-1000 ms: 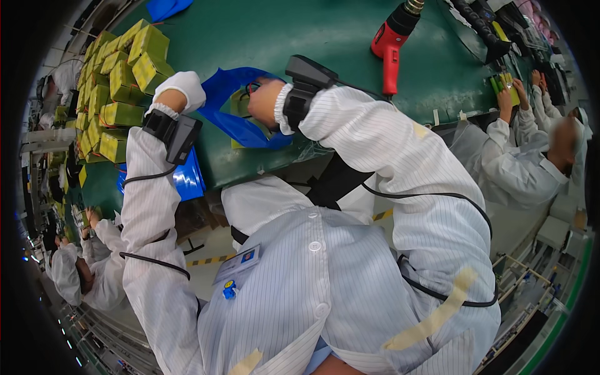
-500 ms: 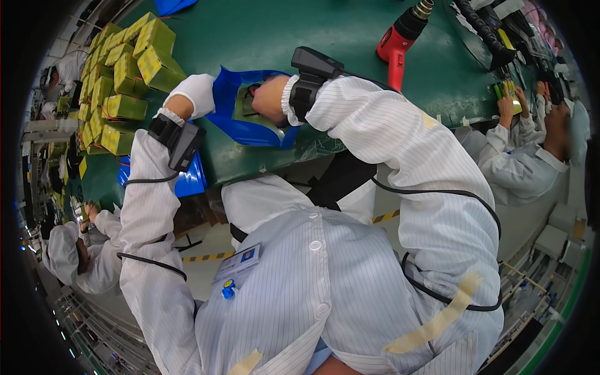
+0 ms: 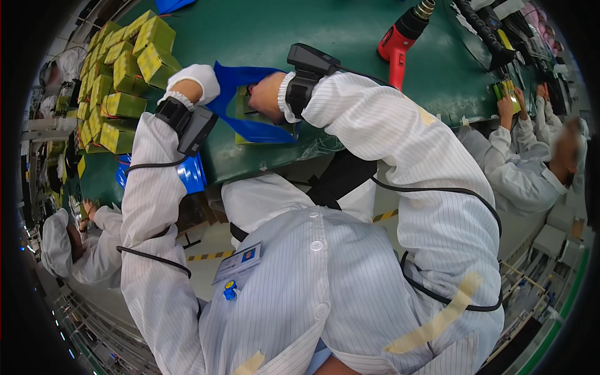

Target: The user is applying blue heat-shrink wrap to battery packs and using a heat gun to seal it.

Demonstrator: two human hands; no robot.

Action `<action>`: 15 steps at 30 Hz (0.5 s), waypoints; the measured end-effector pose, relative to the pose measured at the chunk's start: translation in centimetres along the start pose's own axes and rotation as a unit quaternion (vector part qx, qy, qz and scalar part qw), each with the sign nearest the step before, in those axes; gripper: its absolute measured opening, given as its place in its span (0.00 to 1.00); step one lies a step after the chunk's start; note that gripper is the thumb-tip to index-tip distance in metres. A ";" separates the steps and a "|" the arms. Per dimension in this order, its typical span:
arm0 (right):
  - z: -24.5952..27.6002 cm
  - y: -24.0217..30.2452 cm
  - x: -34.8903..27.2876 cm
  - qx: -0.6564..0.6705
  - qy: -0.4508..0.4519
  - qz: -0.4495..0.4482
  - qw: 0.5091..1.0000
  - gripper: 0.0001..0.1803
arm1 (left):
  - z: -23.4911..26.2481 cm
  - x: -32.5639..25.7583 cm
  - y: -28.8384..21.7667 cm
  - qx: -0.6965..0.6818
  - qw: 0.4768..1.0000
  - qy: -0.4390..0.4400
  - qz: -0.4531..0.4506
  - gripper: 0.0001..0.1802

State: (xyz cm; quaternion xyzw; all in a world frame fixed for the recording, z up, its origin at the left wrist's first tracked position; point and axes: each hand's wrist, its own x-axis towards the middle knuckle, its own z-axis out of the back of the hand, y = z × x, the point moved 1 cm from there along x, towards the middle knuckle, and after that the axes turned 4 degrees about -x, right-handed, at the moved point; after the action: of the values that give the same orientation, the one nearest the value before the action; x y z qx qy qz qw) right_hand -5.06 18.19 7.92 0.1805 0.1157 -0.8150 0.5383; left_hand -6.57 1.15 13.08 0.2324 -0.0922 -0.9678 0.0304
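A blue plastic sleeve (image 3: 230, 84) loops around a yellow-green block-shaped pack (image 3: 240, 114), which lies on the green bench near its front edge. My left hand (image 3: 204, 81), in a white glove, holds the sleeve at its left side; the fingertips are hidden behind the film. Inside the loop, over the pack, my bare right hand (image 3: 267, 98) has its fingers curled. A bit of red and black wire lead (image 3: 251, 89) shows at those fingers, and the hand covers part of the pack.
Many yellow-green packs (image 3: 128, 75) are stacked at the left. Flat blue sleeves (image 3: 192, 172) lie by the bench's near edge. A red heat gun (image 3: 400, 44) stands at the back right. Co-workers (image 3: 519, 162) sit on both sides. Black cables run along my sleeves.
My left hand has shifted slightly up and right, and the blue sleeve has narrowed and tilted, uncovering more of the pack's near edge. My right hand has barely moved.
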 end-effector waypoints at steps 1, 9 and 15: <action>0.0 -0.1 -0.1 0.000 0.001 0.006 1.000 0.16 | 0.0 -0.2 -0.4 0.001 1.000 0.006 -0.014 0.19; -0.4 -2.3 -3.6 0.087 -0.116 0.032 0.989 0.37 | 0.2 -1.0 -1.8 -0.021 0.999 0.026 -0.041 0.20; -1.1 -0.2 -6.1 -0.034 -0.204 0.009 0.978 0.19 | 0.3 -0.8 -2.4 -0.029 0.999 -0.015 -0.033 0.19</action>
State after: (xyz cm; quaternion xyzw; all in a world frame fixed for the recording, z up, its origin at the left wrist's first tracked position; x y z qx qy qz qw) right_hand -2.87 23.85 9.46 -0.0071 0.0292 -0.8256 0.5634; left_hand -6.04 3.67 13.21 0.2197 -0.0566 -0.9739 0.0036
